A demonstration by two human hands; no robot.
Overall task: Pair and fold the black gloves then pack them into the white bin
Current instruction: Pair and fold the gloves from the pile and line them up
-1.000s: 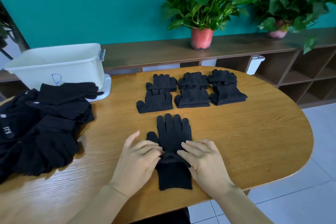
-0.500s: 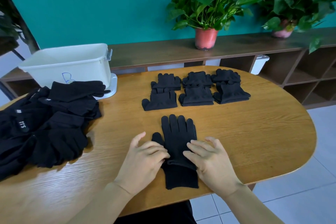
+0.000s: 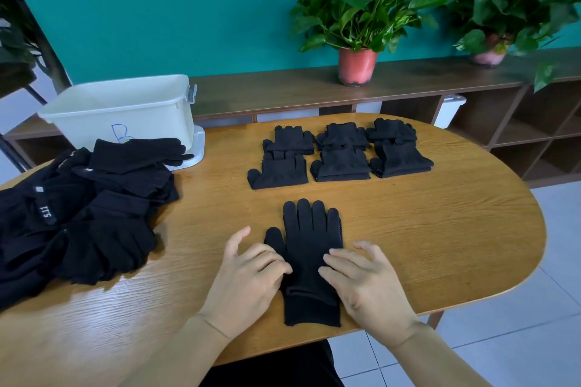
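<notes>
Both hands are down on the glove pair [image 3: 309, 248], which lies flat on the table [image 3: 440, 229] with its cuff toward the near edge and its fingers pointing away (looks like 2 gloves stacked, a second cuff edge shows down between the 2 palms). The left hand [image 3: 248, 276] has its fingers loosely bent, with the tips touching the pair's left edge just under the glove thumb. Its own thumb sticks out to the side, gripping nothing. The right hand [image 3: 361, 280] has relaxed, slightly spread fingers, tips resting on the right half, nothing pinched. Past the fingertips, 6 folded bundles [image 3: 339, 154] sit in 2 rows of 3. Well off to the left of the left fingers there's a loose pile of black gloves [image 3: 78, 214], and the white bin [image 3: 125, 110] is just behind it
</notes>
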